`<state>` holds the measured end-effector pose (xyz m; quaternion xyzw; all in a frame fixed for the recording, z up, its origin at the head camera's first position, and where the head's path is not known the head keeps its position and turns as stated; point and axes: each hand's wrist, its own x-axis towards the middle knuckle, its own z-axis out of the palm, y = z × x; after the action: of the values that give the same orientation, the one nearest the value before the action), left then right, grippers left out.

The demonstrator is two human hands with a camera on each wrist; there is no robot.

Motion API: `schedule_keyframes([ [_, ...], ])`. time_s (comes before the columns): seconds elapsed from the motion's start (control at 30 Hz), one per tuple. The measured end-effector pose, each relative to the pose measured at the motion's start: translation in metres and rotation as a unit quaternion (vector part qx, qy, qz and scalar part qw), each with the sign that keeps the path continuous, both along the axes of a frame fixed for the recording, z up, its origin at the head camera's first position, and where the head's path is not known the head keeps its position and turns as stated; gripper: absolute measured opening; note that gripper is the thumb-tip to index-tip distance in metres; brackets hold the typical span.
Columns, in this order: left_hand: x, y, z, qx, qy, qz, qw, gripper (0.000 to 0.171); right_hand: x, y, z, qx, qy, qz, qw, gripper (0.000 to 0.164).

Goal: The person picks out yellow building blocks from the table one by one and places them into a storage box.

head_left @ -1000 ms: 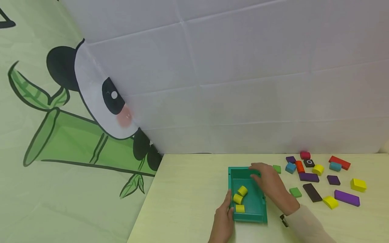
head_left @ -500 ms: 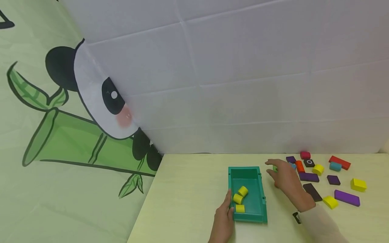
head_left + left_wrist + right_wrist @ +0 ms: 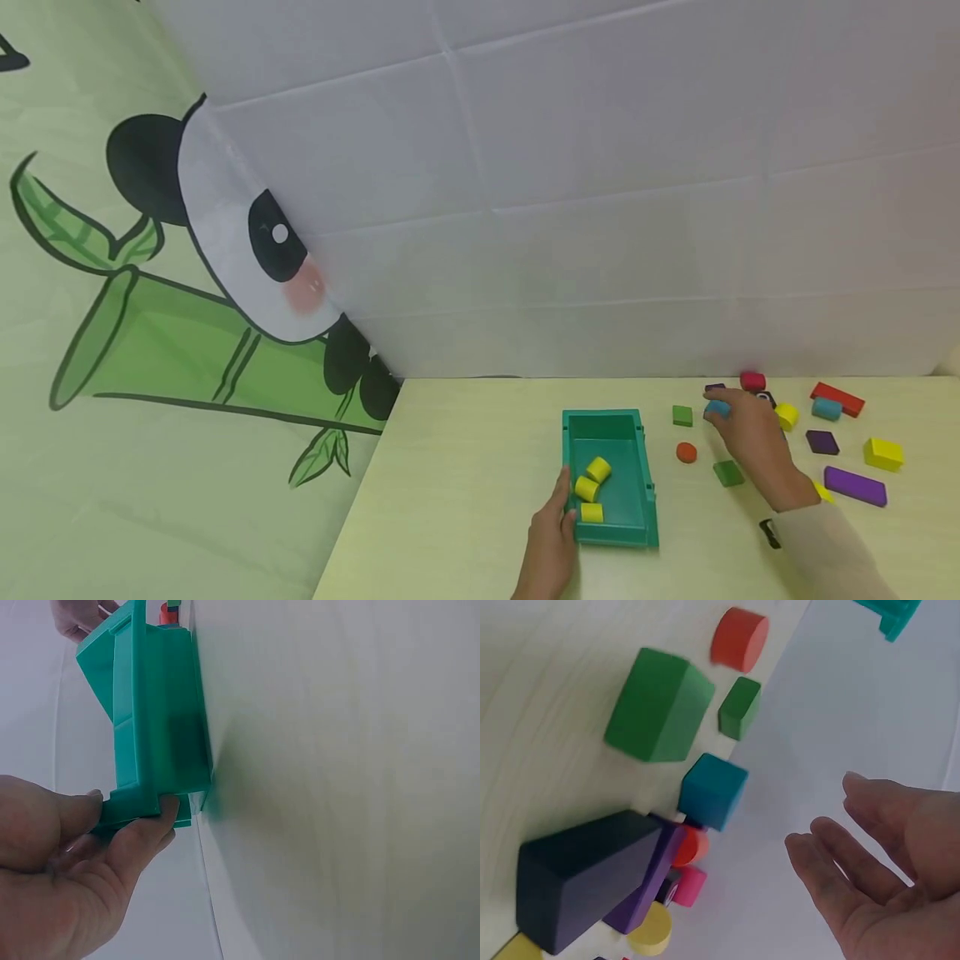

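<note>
A green plastic box [image 3: 648,521] stands on the table with several yellow cylinder blocks [image 3: 587,488] inside. My left hand [image 3: 550,543] grips its near left side; in the left wrist view thumb and fingers pinch the edge. Over the loose blocks on the right is my right hand [image 3: 752,433], beside a blue cube [image 3: 717,408]. In the right wrist view its thumb and fingers are spread with nothing between them, apart from the blue cube [image 3: 713,790]. Green blocks [image 3: 682,416] and an orange-red cylinder [image 3: 686,452] lie between box and hand.
More blocks lie to the right: a purple bar [image 3: 855,486], a yellow block [image 3: 883,454], a red bar [image 3: 837,398] and a teal cylinder [image 3: 827,408]. A dark block [image 3: 589,874] shows in the right wrist view. A white cloth [image 3: 600,208] hangs behind the table.
My right hand has moved right, from the box's far right corner to the blue cube among the blocks. The orange-red cylinder has come into sight. The left hand and box stay put.
</note>
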<state>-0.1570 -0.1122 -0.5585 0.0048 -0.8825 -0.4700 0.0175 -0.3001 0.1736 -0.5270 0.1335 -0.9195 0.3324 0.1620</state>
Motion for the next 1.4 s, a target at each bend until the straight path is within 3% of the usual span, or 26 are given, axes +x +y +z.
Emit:
schedule_keyframes([
  [0.4,0.002,-0.002,0.000,-0.002,-0.010,-0.003,0.9999,0.061,0.000,0.025,-0.014,-0.009,-0.027,-0.039,0.999,0.030],
  [0.7,0.004,-0.005,0.000,0.006,0.001,-0.009,0.9999,0.061,-0.005,0.039,-0.026,-0.013,-0.078,-0.080,0.994,0.030],
  [1.4,0.011,-0.021,0.002,0.003,-0.002,-0.009,1.0000,0.062,0.001,0.050,-0.027,0.023,-0.102,-0.119,0.987,0.032],
])
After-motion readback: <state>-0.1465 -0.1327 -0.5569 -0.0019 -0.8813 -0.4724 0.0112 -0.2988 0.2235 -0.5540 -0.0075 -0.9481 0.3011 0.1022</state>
